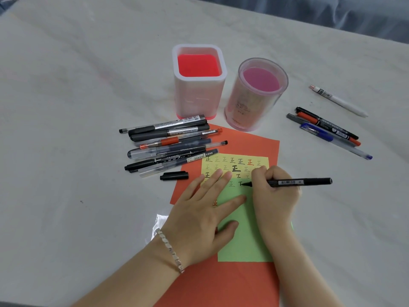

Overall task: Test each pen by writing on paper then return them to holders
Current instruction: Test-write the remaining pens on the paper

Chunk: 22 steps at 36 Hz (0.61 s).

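Near the middle of the white surface [77, 107] lay a large orange paper sheet [250, 140], and on it a yellow paper slip [263, 158] with rows of handwritten characters and a green paper rectangle [245, 240] overlapping its near edge. The left hand [199, 209], a silver link bracelet [170, 249] on its wrist, pressed flat on the green paper with its fingers [212, 180] straight and spread, hiding part of the writing. Just right of it, the right hand [274, 191] had its fingers [259, 176] curled tight round a black marker pen with a barcode label [305, 181]; the tip touched the paper where green met yellow, at a half-drawn black character, and the barrel pointed right.

Left of the papers, a loose heap of black, grey, clear and orange-banded pens [170, 142] lay roughly parallel, some ends reaching over the orange sheet's far left corner. A black pen cap [174, 175] lay by itself just near of the heap, beside the sheet's left edge. Beyond the heap stood a square white plastic holder with a red floor [199, 96], its base partly screened by the farthest pens. To its right stood a round clear holder with a pink floor [252, 103], its base at the sheet's far edge. Well to the right, a small bundle of black, orange-red, grey and blue pens [327, 129] lay diagonally, and farther off a single white pen [338, 100] lay apart.
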### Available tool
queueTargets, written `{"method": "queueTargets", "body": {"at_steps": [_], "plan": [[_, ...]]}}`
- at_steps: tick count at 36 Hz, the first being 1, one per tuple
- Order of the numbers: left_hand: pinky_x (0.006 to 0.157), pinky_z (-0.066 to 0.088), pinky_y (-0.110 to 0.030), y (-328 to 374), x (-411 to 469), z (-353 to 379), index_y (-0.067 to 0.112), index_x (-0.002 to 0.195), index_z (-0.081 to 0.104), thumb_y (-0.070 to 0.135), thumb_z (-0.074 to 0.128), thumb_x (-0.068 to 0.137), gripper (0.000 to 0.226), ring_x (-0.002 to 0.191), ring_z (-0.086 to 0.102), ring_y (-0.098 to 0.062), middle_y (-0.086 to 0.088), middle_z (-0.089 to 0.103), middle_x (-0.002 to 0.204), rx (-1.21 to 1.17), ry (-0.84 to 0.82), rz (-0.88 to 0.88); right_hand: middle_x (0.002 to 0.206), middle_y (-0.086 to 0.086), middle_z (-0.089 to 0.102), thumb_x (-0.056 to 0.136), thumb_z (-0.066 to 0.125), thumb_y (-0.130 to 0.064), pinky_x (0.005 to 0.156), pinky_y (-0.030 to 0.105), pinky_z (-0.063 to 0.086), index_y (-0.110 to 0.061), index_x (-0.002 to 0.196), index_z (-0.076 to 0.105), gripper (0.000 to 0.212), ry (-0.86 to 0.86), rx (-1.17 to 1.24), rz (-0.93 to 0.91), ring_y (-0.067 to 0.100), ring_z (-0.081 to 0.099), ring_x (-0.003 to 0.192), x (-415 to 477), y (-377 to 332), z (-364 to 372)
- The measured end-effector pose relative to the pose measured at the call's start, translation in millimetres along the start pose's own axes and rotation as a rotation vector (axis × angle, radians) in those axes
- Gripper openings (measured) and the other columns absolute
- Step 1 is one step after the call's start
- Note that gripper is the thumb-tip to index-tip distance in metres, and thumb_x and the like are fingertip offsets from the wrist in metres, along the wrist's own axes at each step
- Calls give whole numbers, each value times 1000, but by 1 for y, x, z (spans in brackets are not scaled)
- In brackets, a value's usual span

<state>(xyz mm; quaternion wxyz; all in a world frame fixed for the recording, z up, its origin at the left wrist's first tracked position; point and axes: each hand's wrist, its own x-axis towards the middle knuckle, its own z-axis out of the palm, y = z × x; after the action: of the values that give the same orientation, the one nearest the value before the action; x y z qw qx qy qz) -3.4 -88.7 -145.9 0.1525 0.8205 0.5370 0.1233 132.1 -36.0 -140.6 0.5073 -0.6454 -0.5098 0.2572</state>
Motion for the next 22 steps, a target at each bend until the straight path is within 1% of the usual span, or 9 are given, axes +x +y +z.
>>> {"method": "queueTargets", "body": {"at_steps": [4,7,11,14,22], "plan": [[109,17,-40,0,0,0,36,126,52,46,40,86,43,138,25,-19,-7,36,146,6,-2,-1,39,-7,32,72,51,-18,45,13,24,-16,46,30,34,0,53,28,6,29,43,0,-1,-1],[109,17,-40,0,0,0,36,126,53,46,39,87,43,138,25,-20,-7,36,146,8,-5,-1,41,-6,33,73,52,-19,45,12,25,-17,46,30,35,-26,42,14,6,29,43,0,-1,0],[109,17,-40,0,0,0,36,127,53,46,38,87,44,138,26,-20,-7,36,146,6,-12,-2,41,-6,28,73,52,-19,45,13,25,-16,46,31,35,-29,23,8,7,28,44,0,0,0],[109,16,-40,0,0,0,36,127,53,46,39,87,44,138,25,-20,-7,36,146,4,-11,-3,43,-3,31,73,52,-19,45,13,25,-16,46,31,35,-41,27,4,7,28,44,0,0,1],[109,17,-40,0,1,0,36,125,53,45,40,86,43,137,27,-20,-8,38,145,3,9,2,42,-3,32,71,51,-18,45,13,25,-13,45,31,33,-19,58,49,7,29,43,-1,-2,-2]]}}
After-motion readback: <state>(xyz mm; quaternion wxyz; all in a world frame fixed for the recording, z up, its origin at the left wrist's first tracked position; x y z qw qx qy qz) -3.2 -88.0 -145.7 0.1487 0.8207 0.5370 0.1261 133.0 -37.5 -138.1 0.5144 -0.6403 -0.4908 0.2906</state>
